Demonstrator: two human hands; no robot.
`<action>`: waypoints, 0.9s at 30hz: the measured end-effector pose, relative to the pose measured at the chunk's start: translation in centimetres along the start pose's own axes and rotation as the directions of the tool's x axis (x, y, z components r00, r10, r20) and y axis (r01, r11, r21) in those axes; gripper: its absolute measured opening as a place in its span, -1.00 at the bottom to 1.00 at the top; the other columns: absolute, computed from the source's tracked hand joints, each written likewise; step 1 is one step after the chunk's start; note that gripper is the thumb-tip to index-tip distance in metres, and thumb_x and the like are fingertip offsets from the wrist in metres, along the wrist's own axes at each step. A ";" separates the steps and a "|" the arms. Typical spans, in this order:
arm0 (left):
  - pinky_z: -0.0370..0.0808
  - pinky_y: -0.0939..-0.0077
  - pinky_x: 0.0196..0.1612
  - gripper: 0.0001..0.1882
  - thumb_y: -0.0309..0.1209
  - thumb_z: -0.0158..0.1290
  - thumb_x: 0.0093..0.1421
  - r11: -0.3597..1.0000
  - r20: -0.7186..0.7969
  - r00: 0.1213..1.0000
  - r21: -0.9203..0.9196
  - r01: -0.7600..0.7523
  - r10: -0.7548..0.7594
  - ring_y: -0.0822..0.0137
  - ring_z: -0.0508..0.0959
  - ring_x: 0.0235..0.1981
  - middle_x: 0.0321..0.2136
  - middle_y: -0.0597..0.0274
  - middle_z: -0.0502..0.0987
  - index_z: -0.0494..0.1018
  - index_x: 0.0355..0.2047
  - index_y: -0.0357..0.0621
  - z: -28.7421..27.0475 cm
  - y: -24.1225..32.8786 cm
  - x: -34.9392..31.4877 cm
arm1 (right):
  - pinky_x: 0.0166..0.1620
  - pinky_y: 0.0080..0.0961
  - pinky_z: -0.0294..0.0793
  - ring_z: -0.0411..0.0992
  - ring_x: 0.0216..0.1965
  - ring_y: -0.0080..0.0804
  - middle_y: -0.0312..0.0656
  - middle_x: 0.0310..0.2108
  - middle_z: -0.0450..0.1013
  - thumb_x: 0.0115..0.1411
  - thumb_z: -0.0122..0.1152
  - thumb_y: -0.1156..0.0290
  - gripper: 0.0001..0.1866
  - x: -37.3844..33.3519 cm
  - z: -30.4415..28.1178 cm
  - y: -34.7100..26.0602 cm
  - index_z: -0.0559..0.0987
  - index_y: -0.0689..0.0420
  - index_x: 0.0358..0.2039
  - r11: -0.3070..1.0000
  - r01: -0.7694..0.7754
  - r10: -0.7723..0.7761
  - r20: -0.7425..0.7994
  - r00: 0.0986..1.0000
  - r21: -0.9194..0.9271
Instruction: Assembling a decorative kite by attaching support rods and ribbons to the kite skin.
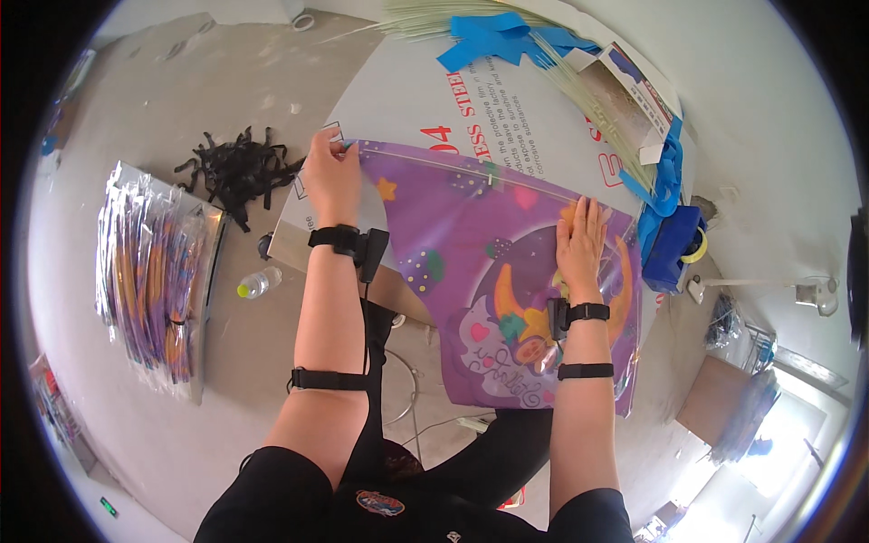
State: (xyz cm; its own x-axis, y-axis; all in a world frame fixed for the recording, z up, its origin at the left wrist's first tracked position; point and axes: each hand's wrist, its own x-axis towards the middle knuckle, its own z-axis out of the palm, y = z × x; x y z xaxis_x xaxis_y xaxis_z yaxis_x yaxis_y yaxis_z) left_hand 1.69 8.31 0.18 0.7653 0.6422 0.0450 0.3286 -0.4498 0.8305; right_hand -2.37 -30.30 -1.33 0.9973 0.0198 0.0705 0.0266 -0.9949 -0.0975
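Observation:
A purple printed sheet (425, 204) with stars, strawberries, a moon and a cartoon figure lies over the table and hangs off its near edge. A thin pale rod or seam runs along its far edge. My left hand (330, 176) is closed, thumb and fingers pinched at the sheet's far left corner; the exact grip is partly hidden by the fingers. My right hand (581, 246) lies flat with its fingers stretched out, pressing on the right part of the sheet below its far edge. Black straps and small devices are on both wrists.
The white-covered table (389, 100) holds thin pale rods (597, 118), blue fabric strips (489, 38) and an opened cardboard box (625, 95). A blue tape dispenser (674, 249) sits at right. On the floor are black straps (240, 172), a bottle (260, 282) and plastic-wrapped bundles (158, 271).

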 end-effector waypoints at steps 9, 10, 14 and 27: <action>0.45 0.32 -0.25 -0.67 -0.43 0.18 0.08 0.983 0.027 0.998 0.173 -0.058 0.054 0.23 0.54 -0.33 -0.40 0.25 0.55 0.45 -0.11 -0.06 0.1 -0.1 0.1 | 0.37 -0.07 -0.15 -0.07 0.37 -0.01 0.02 0.36 -0.03 0.34 -0.15 0.05 -0.33 0.0 0.2 0.0 0.06 0.14 0.34 1.000 -0.003 0.004 0.021 1.000 -0.024; 0.46 0.37 -0.27 -0.67 -0.44 0.20 0.06 0.985 0.003 0.998 0.161 -0.065 0.065 0.27 0.54 -0.37 -0.42 0.24 0.55 0.47 -0.13 -0.08 0.3 -0.2 0.1 | 0.37 -0.07 -0.15 -0.07 0.38 -0.01 0.02 0.36 -0.02 0.34 -0.15 0.05 -0.33 -0.1 0.3 0.0 0.06 0.14 0.35 1.000 0.001 -0.001 0.017 1.000 -0.026; 0.48 0.44 -0.29 -0.69 -0.47 0.22 0.05 0.991 -0.023 0.998 0.126 -0.052 0.056 0.32 0.53 -0.42 -0.44 0.23 0.55 0.51 -0.15 -0.11 0.4 0.1 0.0 | 0.37 -0.08 -0.15 -0.08 0.38 -0.02 0.01 0.36 -0.03 0.34 -0.16 0.04 -0.31 -0.1 0.4 0.2 0.04 0.14 0.35 0.999 0.006 -0.006 0.004 1.000 -0.047; 0.46 0.54 -0.30 -0.77 -0.53 0.19 0.06 0.996 -0.074 0.995 -0.056 -0.074 0.070 0.43 0.48 -0.46 -0.46 0.29 0.51 0.53 -0.22 -0.16 0.6 -0.1 0.1 | 0.37 -0.08 -0.16 -0.08 0.38 -0.03 0.01 0.36 -0.02 0.34 -0.15 0.03 -0.30 -0.1 0.3 0.0 0.03 0.15 0.35 0.999 0.010 -0.009 0.005 1.000 -0.050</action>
State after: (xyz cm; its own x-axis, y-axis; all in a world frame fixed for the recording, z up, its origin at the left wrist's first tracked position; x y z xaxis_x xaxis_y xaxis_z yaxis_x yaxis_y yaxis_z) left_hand 2.11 8.06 -0.25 0.7431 0.6534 0.1444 0.2391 -0.4608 0.8547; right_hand -2.42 -30.24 -1.66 0.9974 0.0296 0.0664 0.0327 -0.9983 -0.0474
